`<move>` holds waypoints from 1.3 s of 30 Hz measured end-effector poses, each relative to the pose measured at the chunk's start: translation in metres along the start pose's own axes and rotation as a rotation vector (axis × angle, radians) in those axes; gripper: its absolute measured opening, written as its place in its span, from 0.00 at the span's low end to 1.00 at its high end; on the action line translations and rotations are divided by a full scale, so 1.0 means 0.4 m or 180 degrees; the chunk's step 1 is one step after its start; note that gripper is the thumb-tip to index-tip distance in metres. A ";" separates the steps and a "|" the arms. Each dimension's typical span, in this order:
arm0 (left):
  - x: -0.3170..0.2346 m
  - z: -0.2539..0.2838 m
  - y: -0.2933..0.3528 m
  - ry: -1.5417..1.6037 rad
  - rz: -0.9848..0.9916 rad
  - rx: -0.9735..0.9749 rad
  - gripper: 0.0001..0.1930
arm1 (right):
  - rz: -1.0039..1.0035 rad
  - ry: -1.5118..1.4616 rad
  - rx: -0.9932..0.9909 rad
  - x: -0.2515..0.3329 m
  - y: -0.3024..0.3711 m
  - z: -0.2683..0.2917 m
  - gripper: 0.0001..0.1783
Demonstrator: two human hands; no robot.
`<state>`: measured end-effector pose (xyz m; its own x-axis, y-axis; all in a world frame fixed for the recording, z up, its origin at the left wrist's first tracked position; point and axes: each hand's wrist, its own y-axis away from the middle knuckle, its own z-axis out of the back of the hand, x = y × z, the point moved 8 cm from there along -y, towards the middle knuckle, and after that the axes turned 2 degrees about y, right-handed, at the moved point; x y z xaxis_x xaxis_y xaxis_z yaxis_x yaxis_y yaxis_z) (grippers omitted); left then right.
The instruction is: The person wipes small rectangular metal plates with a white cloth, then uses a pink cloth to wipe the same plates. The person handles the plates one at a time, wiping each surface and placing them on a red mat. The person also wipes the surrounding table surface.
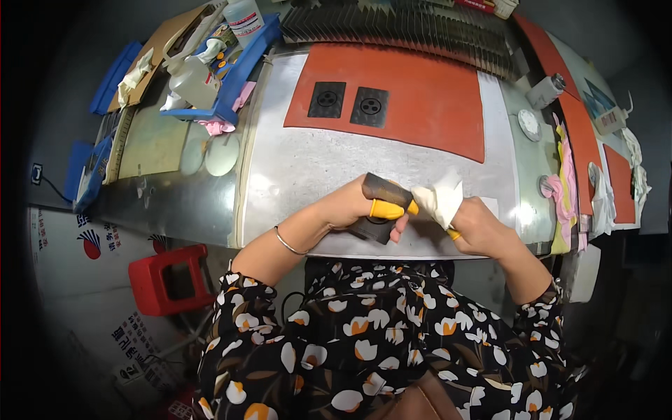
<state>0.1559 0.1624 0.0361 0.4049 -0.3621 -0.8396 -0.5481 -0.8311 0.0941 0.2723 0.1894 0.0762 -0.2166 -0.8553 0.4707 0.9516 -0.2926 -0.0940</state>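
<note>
My left hand (353, 203), wearing a yellow finger cot, grips a dark flat plate (386, 189) above the near edge of the table. Its thumb lies across the plate and hides part of it; a dark part also shows below the fingers, and I cannot tell if it is the same piece. Bunched in my right hand (481, 227) is a white cloth (442, 199), held close to the plate's right end. Yellow shows at that hand's fingertips too. Farther off, two dark square plates with round centres, one left (327, 99) and one right (369, 106), lie on an orange mat (434, 105).
A row of dark thin plates (399, 28) stands upright behind the mat. At the left, a blue tray (241, 77) holds bottles. A white bottle (546, 91), a round white dish (529, 124) and pink cloths (560, 196) are on the right. A red stool (150, 283) stands lower left.
</note>
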 end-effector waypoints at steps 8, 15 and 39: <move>-0.023 0.041 -0.010 0.0027 -0.0467 -0.0303 0.11 | -0.0424 -0.0838 -0.0745 -0.025 -0.025 -0.020 0.27; -0.083 0.042 0.028 -0.2123 -0.1359 -0.1017 0.10 | -0.0719 -0.1704 -0.1021 -0.010 -0.004 -0.053 0.24; -0.118 0.282 -0.289 -0.0456 -0.0173 -0.2020 0.13 | -0.1807 -0.4515 -0.2143 -0.154 0.131 -0.062 0.13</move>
<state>0.1178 0.3232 0.0046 0.2942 -0.2893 -0.9109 0.0269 -0.9502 0.3105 0.3300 0.2163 0.0205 0.2360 0.3463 0.9080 0.4876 -0.8504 0.1976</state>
